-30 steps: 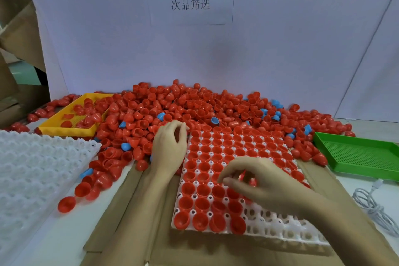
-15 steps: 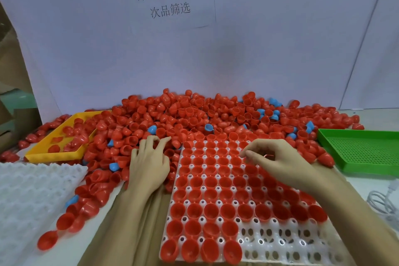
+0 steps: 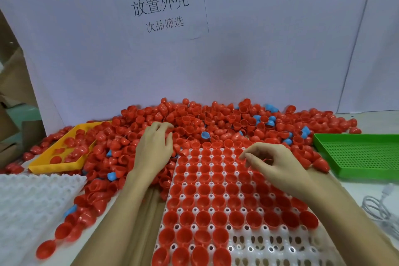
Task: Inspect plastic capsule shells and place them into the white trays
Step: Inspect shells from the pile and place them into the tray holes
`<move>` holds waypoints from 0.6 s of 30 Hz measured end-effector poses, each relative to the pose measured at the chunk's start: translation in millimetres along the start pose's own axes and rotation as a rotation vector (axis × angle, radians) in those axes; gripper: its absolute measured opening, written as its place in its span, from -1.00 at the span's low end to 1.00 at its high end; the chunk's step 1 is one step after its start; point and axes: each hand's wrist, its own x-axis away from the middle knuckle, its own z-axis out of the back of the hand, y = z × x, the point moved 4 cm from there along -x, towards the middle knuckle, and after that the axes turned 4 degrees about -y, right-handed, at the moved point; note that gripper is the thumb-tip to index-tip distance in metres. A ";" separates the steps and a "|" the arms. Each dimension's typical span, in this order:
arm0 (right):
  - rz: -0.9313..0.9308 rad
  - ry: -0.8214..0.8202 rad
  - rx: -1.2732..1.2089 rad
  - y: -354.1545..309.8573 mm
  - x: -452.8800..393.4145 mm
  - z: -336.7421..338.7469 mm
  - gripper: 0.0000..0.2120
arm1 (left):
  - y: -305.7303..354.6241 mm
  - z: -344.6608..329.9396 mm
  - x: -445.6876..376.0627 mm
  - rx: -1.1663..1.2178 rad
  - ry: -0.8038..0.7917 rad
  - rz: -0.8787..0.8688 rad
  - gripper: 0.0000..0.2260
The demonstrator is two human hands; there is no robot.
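A big heap of red capsule shells, with a few blue ones mixed in, lies against the white back wall. In front of it a white tray has most pockets filled with red shells; its near right rows stay bare. My left hand rests on the heap just left of the tray's far corner, fingers spread over shells. My right hand hovers over the tray's far rows with curled fingers, a sliver of red shell showing under them.
A stack of white trays sits at the left edge. A yellow tray with some red shells stands at the back left, a green perforated tray at the right. A white cable lies near the right edge. Cardboard underlies the tray.
My left hand has reached farther back into the heap. My right hand has moved from the tray's near rows to its far rows. The view has tilted and come closer.
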 end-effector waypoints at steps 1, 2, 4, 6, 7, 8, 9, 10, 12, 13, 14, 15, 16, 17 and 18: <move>-0.003 0.003 -0.006 0.4 0.8 0.3 -0.78 | -0.8 -4.7 -11.3 0.028 -0.099 0.005 -0.73; -0.008 0.005 -0.010 1.2 1.6 0.8 -0.77 | -2.0 -10.0 -20.3 0.048 -0.223 0.003 -0.71; -0.020 0.005 -0.006 3.6 3.0 1.3 -0.77 | -4.5 -17.7 -28.2 0.023 -0.429 -0.040 -0.72; -0.023 0.010 0.004 5.2 3.0 2.5 -0.77 | -9.4 -21.3 -28.0 0.001 -0.525 -0.085 -0.78; -0.023 0.016 0.005 5.5 2.8 3.4 -0.77 | -12.8 -22.7 -25.9 0.028 -0.556 -0.098 -0.78; -0.021 0.023 0.005 5.4 2.6 4.2 -0.76 | -16.9 -25.0 -23.3 0.055 -0.583 -0.111 -0.77; -0.016 0.029 0.004 4.9 2.4 4.7 -0.76 | -21.4 -28.2 -20.5 0.073 -0.599 -0.122 -0.75; -0.011 0.032 0.005 4.4 2.3 4.9 -0.76 | -26.2 -31.1 -18.8 0.087 -0.591 -0.126 -0.74; -0.006 0.028 0.000 3.5 2.2 4.6 -0.76 | -34.7 -34.0 -19.5 0.158 -0.490 -0.090 -0.73; -0.006 0.027 -0.004 3.4 2.4 4.8 -0.77 | -36.6 -33.6 -21.4 0.202 -0.421 -0.061 -0.72; -0.006 0.028 -0.005 3.5 2.8 5.1 -0.77 | -37.0 -32.4 -23.6 0.231 -0.368 -0.041 -0.71; -0.006 0.030 -0.001 3.7 3.2 5.3 -0.77 | -36.7 -32.2 -26.6 0.232 -0.354 -0.037 -0.69; -0.006 0.032 0.004 3.9 3.4 5.7 -0.76 | -36.4 -33.7 -30.2 0.194 -0.398 -0.041 -0.65; -0.009 0.032 0.007 4.2 3.6 6.1 -0.77 | -36.5 -37.2 -33.4 0.116 -0.489 -0.049 -0.60; -0.012 0.034 0.008 4.6 3.6 6.6 -0.77 | -36.8 -40.5 -36.5 0.003 -0.592 -0.055 -0.55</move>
